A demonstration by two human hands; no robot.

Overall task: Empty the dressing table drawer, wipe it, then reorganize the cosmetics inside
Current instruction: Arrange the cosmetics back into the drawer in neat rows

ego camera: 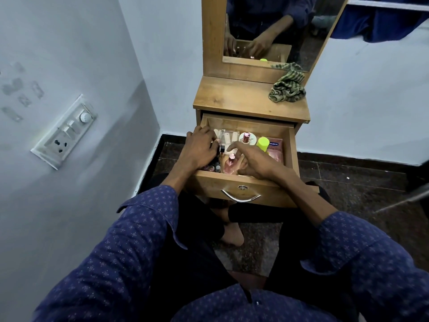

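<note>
The wooden drawer (pixel 291 147) of the dressing table stands pulled out with cosmetics inside. My left hand (pixel 202 147) reaches into its left side, fingers curled around small dark bottles (pixel 217 168); the grip itself is partly hidden. My right hand (pixel 253 161) lies over the drawer's middle with fingers stretched toward a clear pack of white items (pixel 228 135). A pink bottle (pixel 230 162) stands between my hands. Behind sit a round compact with a pink cap (pixel 248 137), a yellow-green capped bottle (pixel 263 144) and a pink sachet (pixel 275 148).
A green striped cloth (pixel 286 87) lies on the table top (pixel 232 96) at the right, below the mirror (pixel 274 31). A wall with a switchboard (pixel 67 133) is close on the left. My legs and bare foot (pixel 232 235) sit beneath the drawer's metal handle (pixel 240 198).
</note>
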